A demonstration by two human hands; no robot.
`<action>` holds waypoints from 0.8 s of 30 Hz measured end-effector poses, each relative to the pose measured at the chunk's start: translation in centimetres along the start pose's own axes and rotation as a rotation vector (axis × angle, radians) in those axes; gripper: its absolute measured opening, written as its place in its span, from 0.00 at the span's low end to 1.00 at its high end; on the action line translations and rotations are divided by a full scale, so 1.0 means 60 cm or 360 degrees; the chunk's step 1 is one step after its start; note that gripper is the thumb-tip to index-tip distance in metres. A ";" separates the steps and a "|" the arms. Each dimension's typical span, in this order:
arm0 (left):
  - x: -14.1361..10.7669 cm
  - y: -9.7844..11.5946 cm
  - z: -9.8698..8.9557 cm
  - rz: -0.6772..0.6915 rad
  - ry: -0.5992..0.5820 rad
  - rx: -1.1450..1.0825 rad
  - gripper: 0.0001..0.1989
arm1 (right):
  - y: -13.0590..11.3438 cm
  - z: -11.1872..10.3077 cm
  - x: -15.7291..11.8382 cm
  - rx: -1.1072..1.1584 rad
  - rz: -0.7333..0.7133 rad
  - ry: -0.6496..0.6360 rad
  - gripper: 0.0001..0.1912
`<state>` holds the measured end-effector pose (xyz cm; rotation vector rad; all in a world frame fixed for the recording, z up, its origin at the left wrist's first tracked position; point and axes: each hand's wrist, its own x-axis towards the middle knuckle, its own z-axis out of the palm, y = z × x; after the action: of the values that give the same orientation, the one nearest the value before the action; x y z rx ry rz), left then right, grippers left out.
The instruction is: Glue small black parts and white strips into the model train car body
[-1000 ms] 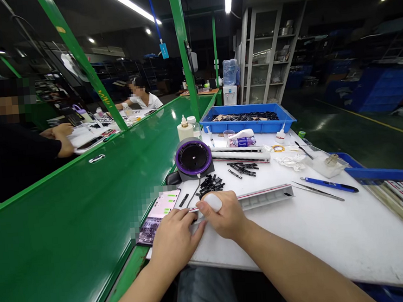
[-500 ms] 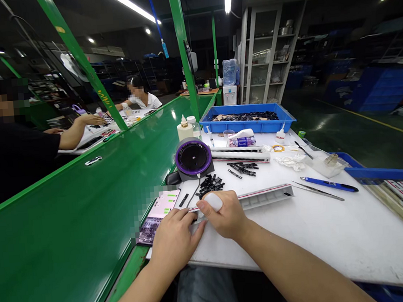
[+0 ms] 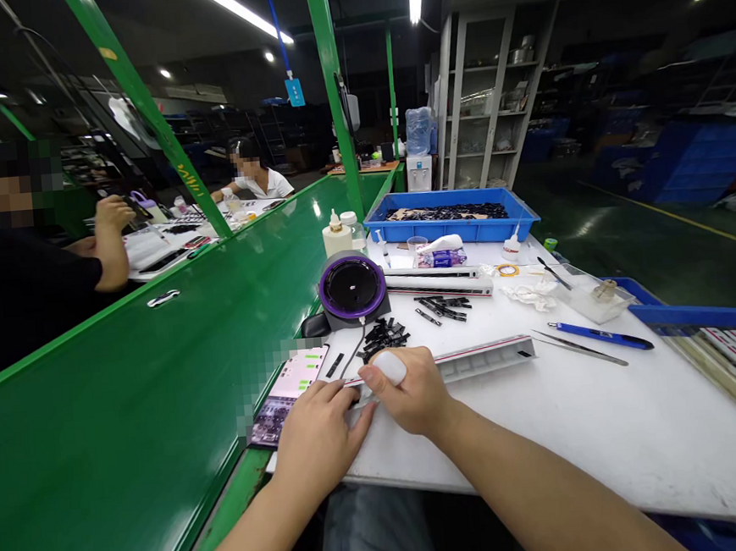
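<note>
A long light-grey channel-shaped strip with a red line point(image 3: 486, 360) lies across the near part of the white table. My left hand point(image 3: 320, 428) is closed on its left end, fingers over the top and thumb on the near side. In my right hand point(image 3: 419, 394) is a white rounded object point(image 3: 391, 369), gripped in the fist with the thumb along it and pressed against the strip beside my left fingers. The lower part of that object is hidden by the hand. Just behind lie a pile of small black pieces point(image 3: 385, 335) and a phone with a lit screen point(image 3: 288, 396).
A round black device with a purple rim point(image 3: 352, 287) stands behind the pile. Two more strips point(image 3: 439, 289) lie beside it. Tweezers point(image 3: 581, 349) and a blue pen point(image 3: 602, 336) are at right. A blue bin point(image 3: 454, 233) stands at the back. A green partition point(image 3: 161, 394) borders the left.
My hands and the strip hold the same position. Beyond the partition, the co-worker's forearm has lifted and drawn back left. The hanging blue tag has turned.
</note>
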<state>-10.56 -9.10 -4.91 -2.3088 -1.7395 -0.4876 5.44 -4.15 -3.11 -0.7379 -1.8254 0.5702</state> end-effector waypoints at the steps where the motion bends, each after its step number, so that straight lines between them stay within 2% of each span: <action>1: 0.000 0.000 0.000 -0.0004 -0.0002 -0.0001 0.12 | 0.000 0.000 0.000 0.0005 0.0001 -0.0001 0.19; 14: 0.001 0.001 -0.002 -0.0004 -0.0005 0.0000 0.12 | 0.002 0.000 -0.001 0.0024 0.0020 -0.0004 0.18; 17: 0.000 0.000 0.001 0.0003 0.0015 0.0015 0.13 | 0.003 -0.001 -0.002 0.0148 0.0067 0.0029 0.18; 19: -0.001 0.000 0.003 0.0021 0.0069 0.0024 0.14 | 0.001 -0.010 0.003 0.0411 0.0228 0.0172 0.18; 21: -0.003 -0.002 0.006 0.0046 0.0144 0.0032 0.14 | -0.002 -0.033 0.015 0.0798 0.0429 0.0468 0.19; 23: -0.005 -0.004 0.008 0.0081 0.0198 0.0046 0.14 | -0.006 -0.072 0.035 0.1199 0.0532 0.0798 0.21; 24: -0.005 -0.006 0.009 0.0101 0.0217 0.0057 0.14 | -0.006 -0.098 0.047 0.1370 0.0532 0.0894 0.21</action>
<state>-10.92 -9.08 -5.57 -2.2418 -1.5943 -0.5827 10.09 -2.15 0.96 -0.5180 -0.8071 1.1332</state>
